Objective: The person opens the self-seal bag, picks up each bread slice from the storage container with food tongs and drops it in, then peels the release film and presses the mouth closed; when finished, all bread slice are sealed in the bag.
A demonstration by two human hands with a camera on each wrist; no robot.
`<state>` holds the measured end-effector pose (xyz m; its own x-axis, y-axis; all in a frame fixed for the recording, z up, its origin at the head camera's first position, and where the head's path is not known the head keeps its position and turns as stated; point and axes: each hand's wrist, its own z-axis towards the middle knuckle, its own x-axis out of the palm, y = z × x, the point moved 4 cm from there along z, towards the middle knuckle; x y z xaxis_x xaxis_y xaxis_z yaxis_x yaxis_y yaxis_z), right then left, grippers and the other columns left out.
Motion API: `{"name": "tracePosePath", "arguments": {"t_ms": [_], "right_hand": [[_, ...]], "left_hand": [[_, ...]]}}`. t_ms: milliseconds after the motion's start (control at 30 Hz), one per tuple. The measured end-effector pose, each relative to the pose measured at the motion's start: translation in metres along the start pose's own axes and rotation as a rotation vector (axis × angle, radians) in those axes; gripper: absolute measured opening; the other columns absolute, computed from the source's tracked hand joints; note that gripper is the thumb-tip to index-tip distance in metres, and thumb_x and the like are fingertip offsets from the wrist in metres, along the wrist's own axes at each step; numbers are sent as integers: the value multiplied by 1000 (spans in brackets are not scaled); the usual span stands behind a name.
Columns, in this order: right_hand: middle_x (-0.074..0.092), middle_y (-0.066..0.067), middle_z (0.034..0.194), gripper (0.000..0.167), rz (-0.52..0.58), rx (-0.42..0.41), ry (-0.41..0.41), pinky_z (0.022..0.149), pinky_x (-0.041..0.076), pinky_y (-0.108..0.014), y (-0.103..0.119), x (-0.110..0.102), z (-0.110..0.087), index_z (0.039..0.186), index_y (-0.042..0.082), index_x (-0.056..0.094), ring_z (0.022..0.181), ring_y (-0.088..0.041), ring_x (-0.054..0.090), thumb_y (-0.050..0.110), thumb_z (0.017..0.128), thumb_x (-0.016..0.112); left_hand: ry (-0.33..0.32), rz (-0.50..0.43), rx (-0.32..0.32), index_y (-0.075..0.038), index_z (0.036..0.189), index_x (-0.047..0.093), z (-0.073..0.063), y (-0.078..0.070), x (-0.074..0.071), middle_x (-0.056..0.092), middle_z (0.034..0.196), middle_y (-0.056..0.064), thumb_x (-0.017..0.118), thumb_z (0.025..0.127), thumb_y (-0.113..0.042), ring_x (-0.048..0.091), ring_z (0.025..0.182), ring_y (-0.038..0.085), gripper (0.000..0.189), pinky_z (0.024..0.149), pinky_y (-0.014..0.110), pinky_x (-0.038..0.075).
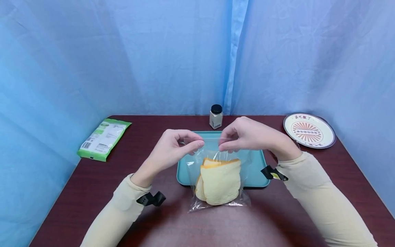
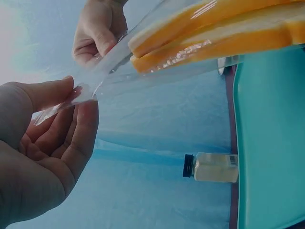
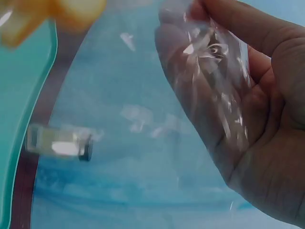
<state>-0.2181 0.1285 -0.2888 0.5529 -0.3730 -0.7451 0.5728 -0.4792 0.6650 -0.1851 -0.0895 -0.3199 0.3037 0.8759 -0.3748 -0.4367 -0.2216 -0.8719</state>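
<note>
Both hands pinch the top edge of a clear plastic bag (image 1: pixel 192 171) in the head view. Two slices of bread (image 1: pixel 220 183) with orange-brown crusts sit inside it, one overlapping the other. My left hand (image 1: pixel 174 147) grips the bag's upper left between thumb and fingers; in the left wrist view the film shows between the thumb and fingers of the left hand (image 2: pixel 52 129). The right hand (image 1: pixel 247 135) holds the upper right part, its wrist bent down. Crumpled film lies across the fingers of the right hand (image 3: pixel 238 95) in the right wrist view.
Behind the bag lies a teal tray (image 1: pixel 259 168). A small jar (image 1: pixel 216 118) with a black lid stands beyond it. At the left is a green-and-white packet (image 1: pixel 103 139); at the right back, a patterned plate (image 1: pixel 308 131). Blue curtains (image 1: pixel 172 58) border the dark red table (image 1: pixel 92 185).
</note>
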Motion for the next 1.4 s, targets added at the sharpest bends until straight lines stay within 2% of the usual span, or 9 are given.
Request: {"name": "tracePosePath", "arguments": {"t_ms": [133, 300, 400, 500, 667, 800, 1067, 1233, 1400], "right_hand": [[72, 5, 76, 8, 43, 47, 13, 66, 58, -31, -10, -5, -11, 91, 15, 78, 71, -18, 69, 23, 93, 77], [71, 2, 76, 12, 102, 76, 23, 68, 59, -33, -18, -11, -24, 94, 13, 78, 71, -19, 68, 25, 94, 76], [73, -1, 78, 14, 168, 105, 20, 69, 61, -35, -22, -14, -32, 96, 10, 78, 73, -23, 70, 23, 93, 77], [75, -5, 82, 14, 245, 136, 3, 72, 62, -38, -28, -18, -42, 100, 7, 78, 78, -26, 73, 20, 94, 76], [76, -9, 86, 14, 323, 146, -44, 74, 62, -41, -35, -25, -56, 103, 3, 77, 80, -25, 74, 14, 94, 75], [76, -13, 90, 14, 379, 109, -58, 76, 61, -43, -41, -25, -63, 105, 0, 76, 81, -27, 75, 9, 94, 73], [75, -20, 96, 16, 520, -62, -60, 74, 59, -51, -49, -14, -71, 110, -6, 71, 83, -40, 73, -7, 95, 66], [74, -21, 95, 17, 533, -60, -104, 73, 59, -50, -53, -12, -71, 111, -4, 72, 83, -37, 74, -7, 96, 65], [74, -24, 97, 19, 531, -45, -116, 74, 59, -49, -54, -10, -73, 114, -5, 71, 85, -36, 74, -6, 96, 65]], "left_hand": [[0, -13, -21, -12, 101, 79, -1, 3, -3, 73, 85, 0, 76, 94, -22, 67, 74, 22, 13, 67, 35, 58], [14, -123, -53, -9, 104, 78, -2, 9, -5, 76, 92, 8, 76, 94, -16, 74, 82, 27, 13, 77, 39, 61], [20, -176, -63, -7, 104, 77, -3, 12, -7, 75, 93, 12, 75, 94, -12, 74, 83, 30, 12, 77, 42, 61], [22, -196, -66, -6, 105, 77, -4, 14, -10, 75, 95, 15, 75, 94, -11, 74, 84, 34, 12, 77, 43, 61], [20, -224, -85, -7, 107, 78, -7, 14, -15, 75, 97, 18, 75, 94, -13, 74, 86, 36, 14, 78, 45, 61], [7, -236, -99, -6, 107, 78, -10, 15, -17, 74, 94, 18, 77, 93, -13, 74, 83, 34, 16, 77, 46, 61], [-7, -259, -117, -4, 113, 75, -19, 28, -15, 76, 97, 13, 79, 89, -7, 72, 88, 41, 24, 78, 45, 61], [-52, -276, -99, 5, 107, 74, -25, 33, -19, 74, 93, 18, 78, 90, -6, 74, 81, 35, 21, 74, 47, 61], [-52, -289, -106, 5, 107, 74, -29, 32, -20, 72, 94, 26, 78, 90, -7, 74, 80, 34, 20, 72, 46, 61]]}}
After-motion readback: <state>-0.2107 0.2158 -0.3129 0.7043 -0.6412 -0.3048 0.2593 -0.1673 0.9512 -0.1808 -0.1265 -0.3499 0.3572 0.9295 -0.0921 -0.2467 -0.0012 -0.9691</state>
